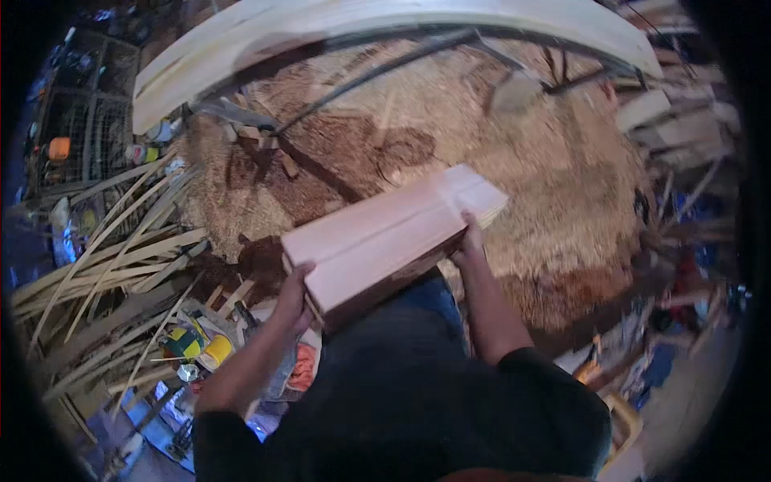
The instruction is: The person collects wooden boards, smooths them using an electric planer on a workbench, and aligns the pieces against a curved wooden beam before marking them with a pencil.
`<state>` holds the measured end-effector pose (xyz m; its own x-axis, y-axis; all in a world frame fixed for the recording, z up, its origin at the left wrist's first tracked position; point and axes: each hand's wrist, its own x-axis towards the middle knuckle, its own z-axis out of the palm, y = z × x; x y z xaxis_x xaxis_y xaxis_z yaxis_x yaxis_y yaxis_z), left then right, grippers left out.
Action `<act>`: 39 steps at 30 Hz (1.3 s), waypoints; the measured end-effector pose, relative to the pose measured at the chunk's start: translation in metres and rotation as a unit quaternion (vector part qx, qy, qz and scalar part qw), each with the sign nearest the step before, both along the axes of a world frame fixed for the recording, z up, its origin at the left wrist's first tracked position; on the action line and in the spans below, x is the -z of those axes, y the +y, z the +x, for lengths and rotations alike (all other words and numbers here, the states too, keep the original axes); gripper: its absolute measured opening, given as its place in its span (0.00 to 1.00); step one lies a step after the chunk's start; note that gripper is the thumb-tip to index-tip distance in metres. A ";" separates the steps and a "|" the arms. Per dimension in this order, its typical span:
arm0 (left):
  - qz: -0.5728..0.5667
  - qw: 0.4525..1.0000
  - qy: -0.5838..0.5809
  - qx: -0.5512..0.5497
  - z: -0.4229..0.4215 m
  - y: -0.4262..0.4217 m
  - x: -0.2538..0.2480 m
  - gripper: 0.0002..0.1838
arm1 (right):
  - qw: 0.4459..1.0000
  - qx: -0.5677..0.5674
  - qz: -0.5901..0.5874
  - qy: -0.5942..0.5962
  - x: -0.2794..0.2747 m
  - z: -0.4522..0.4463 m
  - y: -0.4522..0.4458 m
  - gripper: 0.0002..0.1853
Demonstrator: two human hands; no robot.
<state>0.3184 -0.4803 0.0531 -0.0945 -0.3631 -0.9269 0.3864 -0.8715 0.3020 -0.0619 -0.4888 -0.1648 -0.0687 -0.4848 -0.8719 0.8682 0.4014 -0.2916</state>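
One wooden-board stack [393,225] | left grip [295,301] pinching its 8 o'clock | right grip [470,238] pinching 3 o'clock | tabletop [426,14] 12 o'clock

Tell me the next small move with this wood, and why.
Probably lift the wood forward toward the plank: the left hand and right hand hold it near opposite ends, and the plank lies ahead, apart from it.

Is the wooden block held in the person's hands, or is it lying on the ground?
Held: the left hand grips the wooden block near one end, the right hand near the other.
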 end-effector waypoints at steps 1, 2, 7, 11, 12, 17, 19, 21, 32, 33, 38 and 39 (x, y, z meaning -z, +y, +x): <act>-0.018 0.998 0.016 -0.057 0.007 0.004 0.023 0.41 | 0.999 -0.036 -0.004 0.010 0.013 0.012 -0.038 0.38; -0.026 0.995 -0.011 -0.092 0.001 0.000 0.022 0.40 | 0.998 -0.066 -0.001 0.021 0.027 0.022 -0.063 0.40; 0.046 0.971 -0.094 -0.215 -0.018 -0.033 0.016 0.38 | 0.986 -0.150 0.061 0.041 0.112 0.077 -0.129 0.46; 0.055 0.951 -0.130 -0.274 -0.020 -0.057 0.027 0.35 | 0.983 -0.175 0.053 -0.001 0.148 0.117 -0.169 0.42; 0.062 0.948 -0.131 -0.282 -0.019 -0.068 0.029 0.34 | 0.981 -0.185 0.067 -0.006 0.159 0.128 -0.178 0.40; 0.032 0.934 -0.113 -0.338 0.004 -0.073 0.097 0.31 | 0.968 -0.237 0.041 -0.067 0.155 0.185 -0.200 0.30; -0.012 0.927 -0.165 -0.337 0.016 -0.054 0.163 0.30 | 0.950 -0.286 0.099 -0.078 0.141 0.203 -0.216 0.27; 0.035 0.932 -0.177 -0.314 -0.002 -0.101 0.168 0.30 | 0.957 -0.270 0.085 -0.071 0.136 0.225 -0.219 0.26; 0.119 0.947 -0.021 -0.298 0.030 -0.127 0.283 0.39 | 0.953 -0.260 0.113 -0.106 0.177 0.224 -0.216 0.29; 0.101 0.948 -0.016 -0.300 0.039 -0.124 0.281 0.39 | 0.956 -0.261 0.103 -0.091 0.176 0.225 -0.218 0.30; -0.004 0.991 -0.032 -0.130 0.077 -0.216 0.297 0.35 | 0.948 -0.283 0.114 -0.090 0.182 0.212 -0.244 0.35; 0.009 0.997 -0.039 -0.064 0.077 -0.234 0.301 0.33 | 0.949 -0.285 0.109 -0.079 0.176 0.214 -0.251 0.35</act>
<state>0.3955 -0.7147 -0.2478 0.0236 -0.3510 -0.9361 0.4704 -0.8223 0.3202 0.1516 -0.7400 -0.3408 0.2902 -0.2101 -0.9336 0.5172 0.8553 -0.0317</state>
